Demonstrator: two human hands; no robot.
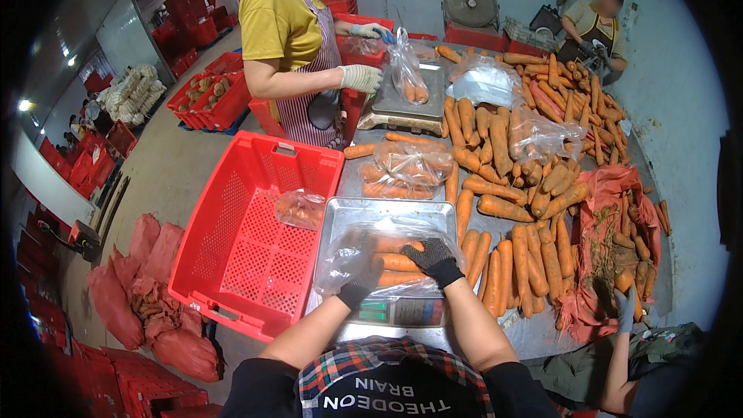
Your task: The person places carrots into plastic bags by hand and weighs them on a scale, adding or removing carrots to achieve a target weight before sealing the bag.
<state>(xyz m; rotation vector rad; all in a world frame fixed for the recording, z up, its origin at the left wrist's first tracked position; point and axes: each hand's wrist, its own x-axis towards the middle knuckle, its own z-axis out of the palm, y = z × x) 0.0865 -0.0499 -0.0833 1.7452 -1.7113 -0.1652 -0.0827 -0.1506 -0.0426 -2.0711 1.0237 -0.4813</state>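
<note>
A clear plastic bag (342, 278) lies on the steel tray (334, 215) of a weighing scale in front of me, with several orange carrots (399, 262) in or under its film. My left hand (359, 270), in a dark glove, holds the bag at the carrots' left ends; film partly veils its fingers. From the other side my right hand (430, 256), in a dark dotted glove, grips the carrots' right ends. The scale's lit display (374, 309) shows below the tray. Just beyond it rests a tied bag of carrots (406, 168).
A red plastic crate (197, 267) at left holds one bagged bunch of carrots (300, 209). Loose carrots (528, 197) cover the table's right side, beside a red mesh sack (598, 197). Across stands a co-worker (290, 40) at a second scale (409, 105). Another person's gloved hand (625, 307) is at lower right.
</note>
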